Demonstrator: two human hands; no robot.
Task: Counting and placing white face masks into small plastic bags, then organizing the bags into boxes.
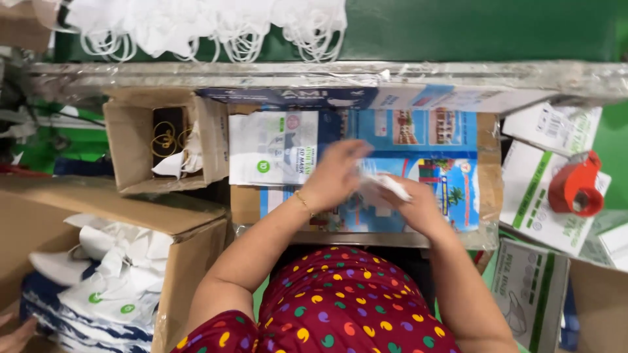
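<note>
Holding a white face mask (384, 185) between both hands over the bench (487, 189) middle: left hand (337, 173) grip closed on its left end, right hand (418, 206) grip closed on its right end, motion-blurred. White mask pouch (273, 148) lies flat just left of the hands. Red tape dispenser (575, 185) sits on white boxes (546, 196) by the right edge. Open cardboard box (140, 144) at the left edge.

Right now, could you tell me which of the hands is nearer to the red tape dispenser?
The right hand. It is at the table's middle holding a white mask, with the red tape dispenser off to its right; the left hand is farther left.
</note>
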